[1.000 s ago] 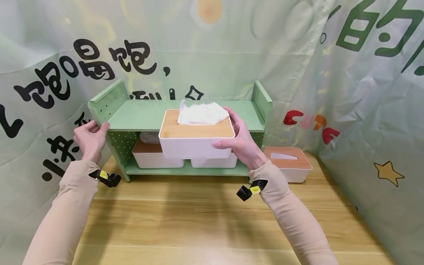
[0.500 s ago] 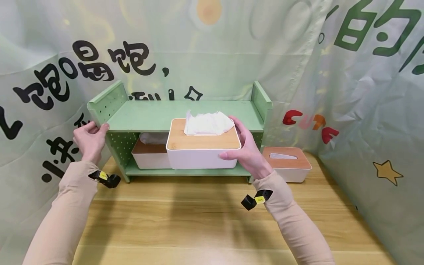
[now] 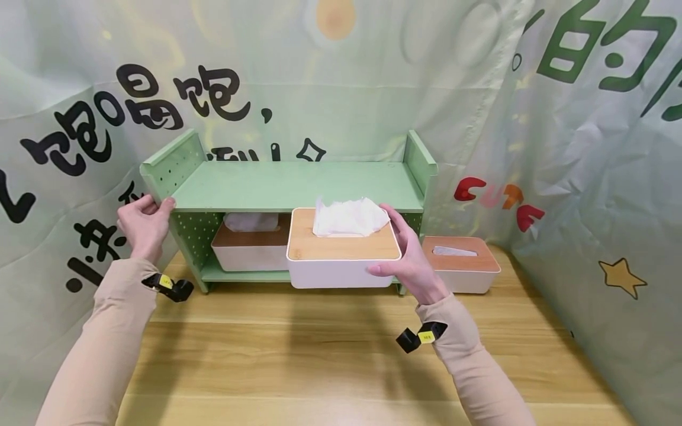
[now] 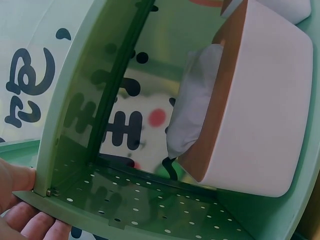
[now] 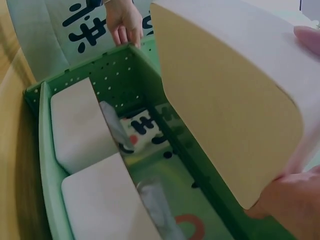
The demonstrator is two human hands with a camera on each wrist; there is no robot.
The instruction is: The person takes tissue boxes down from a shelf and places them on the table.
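A pale printed cloth (image 3: 330, 100) hangs behind everything and along both sides, bearing dark characters, green characters and a star. Before it spreads a wood-grain table (image 3: 240, 361). On this stands a green shelf (image 3: 293, 184) with a bare upper board, perforated side panels and a lower level. Two long pinkish sleeves (image 3: 98, 346) reach in from the near edge. The held tissue box (image 3: 341, 274), white with a light wooden lid, is in the air in front of the shelf's right half, well above the table. A similar box (image 3: 251, 259) sits at the left of the lower level, and a second shelf box (image 5: 106, 202), seen in the right wrist view, stands just beside it. One more box (image 3: 466, 280) rests on the table to the right of the shelf. The right hand (image 3: 409, 258) grips the held box by its right end, thumb on the front wall. The left hand (image 3: 144, 226) pinches the front edge of the shelf's left side panel. Each wrist wears a small black camera (image 3: 170, 287). White tissue (image 3: 350, 218) pokes up from the held lid's slot
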